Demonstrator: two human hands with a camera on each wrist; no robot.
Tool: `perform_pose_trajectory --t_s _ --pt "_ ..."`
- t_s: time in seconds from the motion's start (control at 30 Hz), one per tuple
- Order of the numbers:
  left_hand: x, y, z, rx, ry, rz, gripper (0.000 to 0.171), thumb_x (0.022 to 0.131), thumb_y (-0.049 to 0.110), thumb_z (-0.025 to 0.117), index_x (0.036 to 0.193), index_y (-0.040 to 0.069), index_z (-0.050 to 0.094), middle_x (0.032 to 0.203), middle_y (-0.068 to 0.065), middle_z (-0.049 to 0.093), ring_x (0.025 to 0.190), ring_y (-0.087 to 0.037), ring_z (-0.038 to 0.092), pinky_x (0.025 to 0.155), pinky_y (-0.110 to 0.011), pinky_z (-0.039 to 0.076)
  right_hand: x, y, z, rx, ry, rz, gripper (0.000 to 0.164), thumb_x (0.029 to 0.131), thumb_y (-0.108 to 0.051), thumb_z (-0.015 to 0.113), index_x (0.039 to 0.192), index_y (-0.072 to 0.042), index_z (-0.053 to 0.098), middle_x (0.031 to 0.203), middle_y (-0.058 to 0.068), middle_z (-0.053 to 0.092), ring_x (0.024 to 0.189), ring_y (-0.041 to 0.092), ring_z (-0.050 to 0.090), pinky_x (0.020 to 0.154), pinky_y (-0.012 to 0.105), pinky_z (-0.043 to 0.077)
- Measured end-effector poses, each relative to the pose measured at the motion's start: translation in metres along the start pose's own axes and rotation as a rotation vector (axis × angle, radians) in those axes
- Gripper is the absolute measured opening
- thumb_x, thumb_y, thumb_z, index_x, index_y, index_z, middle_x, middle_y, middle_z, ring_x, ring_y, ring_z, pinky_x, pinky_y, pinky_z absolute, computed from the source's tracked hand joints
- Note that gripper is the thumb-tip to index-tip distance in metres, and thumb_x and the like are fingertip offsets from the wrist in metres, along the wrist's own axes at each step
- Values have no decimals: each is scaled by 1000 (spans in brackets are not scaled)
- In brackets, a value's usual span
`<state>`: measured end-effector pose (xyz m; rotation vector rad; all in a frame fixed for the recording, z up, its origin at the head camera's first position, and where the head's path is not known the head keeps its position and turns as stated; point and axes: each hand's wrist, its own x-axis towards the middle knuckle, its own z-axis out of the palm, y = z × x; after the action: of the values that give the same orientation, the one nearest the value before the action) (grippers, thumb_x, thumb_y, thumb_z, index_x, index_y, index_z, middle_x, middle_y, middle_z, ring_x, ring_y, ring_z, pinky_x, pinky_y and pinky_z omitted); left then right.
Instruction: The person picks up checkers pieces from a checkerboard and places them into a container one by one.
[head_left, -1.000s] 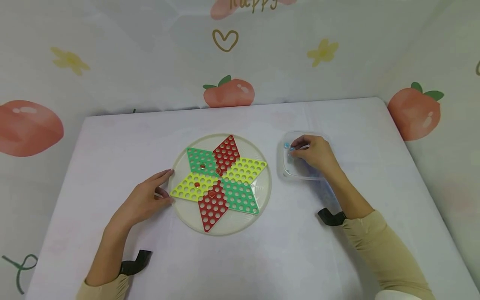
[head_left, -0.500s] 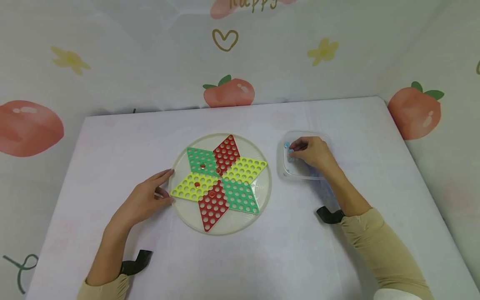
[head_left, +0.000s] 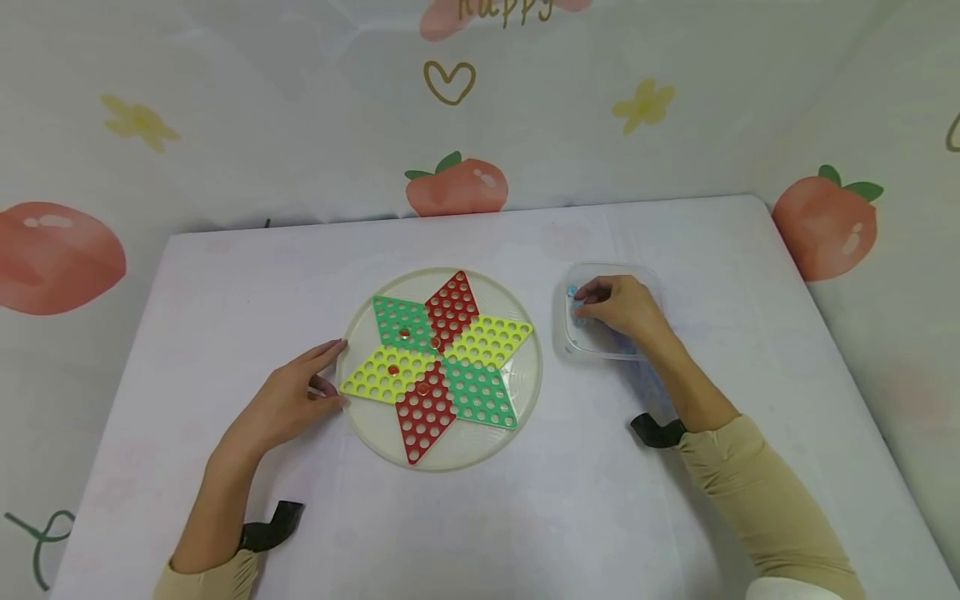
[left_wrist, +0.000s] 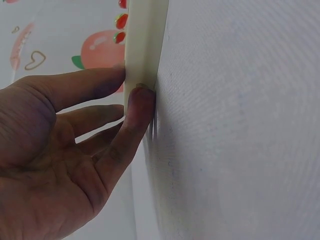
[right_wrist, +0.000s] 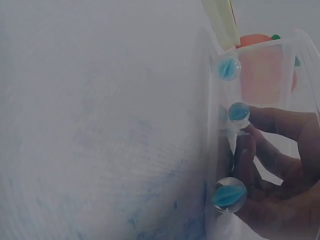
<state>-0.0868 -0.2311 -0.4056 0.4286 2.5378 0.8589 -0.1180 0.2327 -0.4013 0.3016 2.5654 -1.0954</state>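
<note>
A round, pale board [head_left: 495, 446] with a star of red, green and yellow holed panels lies in the middle of the table. Several red marbles sit in its holes, one on the left yellow panel [head_left: 367, 383]. My left hand [head_left: 288, 404] touches the board's left rim with spread thumb and fingertips; the left wrist view has them against the rim [left_wrist: 145, 45]. My right hand [head_left: 626, 308] reaches into a clear plastic box [head_left: 600, 356]. Three clear marbles with blue swirls show there. One fingertip is right at the middle marble [right_wrist: 239, 115], the thumb at the lower marble [right_wrist: 229, 195].
The upper blue marble [right_wrist: 229, 69] lies in the box apart from the fingers. White cloth covers the table [head_left: 480, 533], and a printed curtain [head_left: 300, 100] hangs behind its far edge. Black wrist mounts [head_left: 273, 527] stick out from both wrists.
My right hand has shifted slightly left inside the box, and a blue marble there has moved a little down and left. The left hand and the board have stayed put.
</note>
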Motion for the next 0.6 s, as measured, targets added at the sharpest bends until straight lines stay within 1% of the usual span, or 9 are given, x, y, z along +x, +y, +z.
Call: perform_pose_trajectory --t_s 0.17,0.37,0.5,0.6 --pt "0 -1 0 -3 4 13 79 83 8 79 151 1 39 152 -19 40 89 -19 62 76 -32 57 -7 -4 -3 10 55 -27 29 89 -20 73 112 -4 71 98 10 66 89 23 59 78 31 47" --pt "0 -2 -1 -5 13 34 77 84 6 77 151 0 39 153 -20 39 89 -19 63 78 -36 58 -22 -18 -8 52 112 -83 28 91 -24 71 113 -6 70 102 9 67 94 24 63 81 33 48" --pt "0 -2 -1 -12 9 33 77 84 6 77 151 0 38 153 -21 38 89 -18 64 78 -36 58 -30 -26 -5 64 134 -117 25 91 -27 71 110 -10 71 102 7 68 90 21 64 79 32 49" --pt "0 -2 0 -14 9 31 78 84 8 78 151 1 39 153 -20 39 88 -17 64 78 -35 57 -35 -33 0 87 157 -149 22 91 -27 72 108 -12 71 100 4 69 87 18 63 75 29 50"
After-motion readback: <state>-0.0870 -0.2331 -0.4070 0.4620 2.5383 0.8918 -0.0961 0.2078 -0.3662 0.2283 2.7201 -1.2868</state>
